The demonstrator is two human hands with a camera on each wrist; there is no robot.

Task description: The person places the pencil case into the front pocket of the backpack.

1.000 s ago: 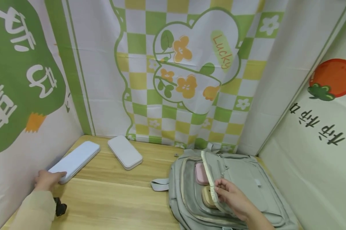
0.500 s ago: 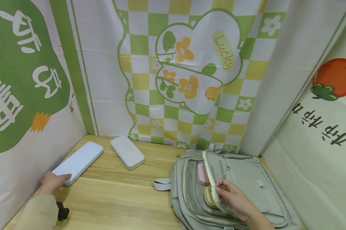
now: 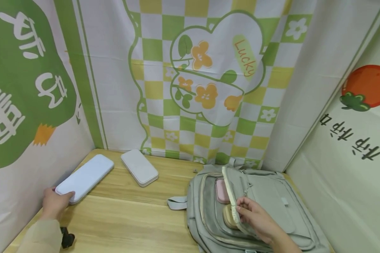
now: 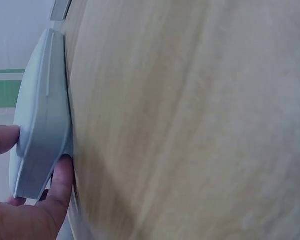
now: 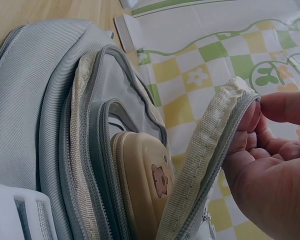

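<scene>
So the left hand point(image 3: 54, 203) is clamped on the near end of a long pale-blue rounded plastic case point(image 3: 85, 177), thumb on one side and a finger on the other; you can see that pinch up close in the left wrist view, where the case point(image 4: 42, 120) stands on edge against the light wooden tabletop point(image 4: 190, 120) with the thumb point(image 4: 60, 185) tucked under it. From the head view the case lies along the left edge of the table, its far end pointing toward the back corner. Just beside it, a bit apart, sits a shorter white rounded plastic case point(image 3: 139, 167), lying flat and angled the other way. Over on the right, the right hand point(image 3: 256, 219) pinches the cream-trimmed zipper edge of the front pocket flap point(image 3: 229, 191) of a grey fabric backpack point(image 3: 272, 196) lying flat on the table, fingers closed on the flap and holding it up so the pocket gapes. The right wrist view shows fingertips point(image 5: 262, 112) gripping that zipper edge point(image 5: 210, 160), and inside the pocket there's a tan rounded case with a little bear print point(image 5: 142, 185) standing on edge. From the head view a pink rounded case point(image 3: 221, 189) sits in the pocket just behind the tan one. A grey strap point(image 3: 176, 202) sticks out from the backpack's left side onto the wood. Green-and-yellow checked cloth with orange flowers point(image 3: 205, 80) hangs behind everything.
</scene>
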